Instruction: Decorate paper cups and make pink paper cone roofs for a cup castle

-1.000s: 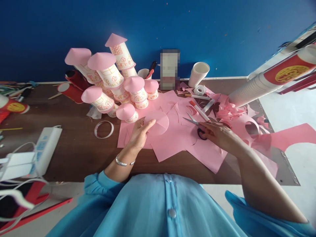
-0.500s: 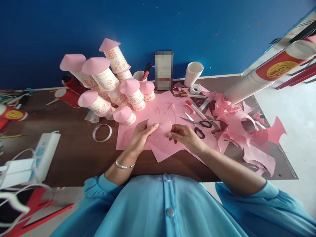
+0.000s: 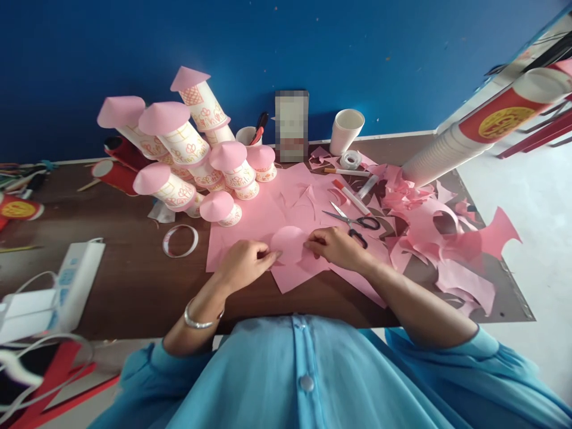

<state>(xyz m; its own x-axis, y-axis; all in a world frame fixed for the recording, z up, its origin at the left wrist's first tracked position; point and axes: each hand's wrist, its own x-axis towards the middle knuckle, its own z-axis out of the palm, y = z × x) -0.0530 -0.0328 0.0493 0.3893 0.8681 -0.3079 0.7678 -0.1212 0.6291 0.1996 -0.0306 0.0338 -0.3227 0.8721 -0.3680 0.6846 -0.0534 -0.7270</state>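
Note:
A pink paper circle (image 3: 287,244) lies low over the pink paper sheets (image 3: 288,277) in front of me. My left hand (image 3: 245,263) is closed in a pinch at its left edge, thumb stretched along the lower left. On the opposite side, my right hand (image 3: 336,247) pinches the right edge between thumb and bent fingers. Scissors with black handles (image 3: 353,224), blades apart, rest just beyond my right hand. Pink paper strips (image 3: 306,199) lie on the sheets behind the circle.
Decorated paper-cup towers with pink cone roofs (image 3: 179,140) stand at back left. A paper ring (image 3: 180,241) and power strip (image 3: 78,283) are left. To the right are markers (image 3: 352,198), tape (image 3: 351,159), pink offcuts (image 3: 460,238) and a tall cup stack (image 3: 447,152).
The pink circle has come down and flattened between my hands. My left hand has shifted toward me and turned, gripping the left edge lower; my right hand stays at the right edge.

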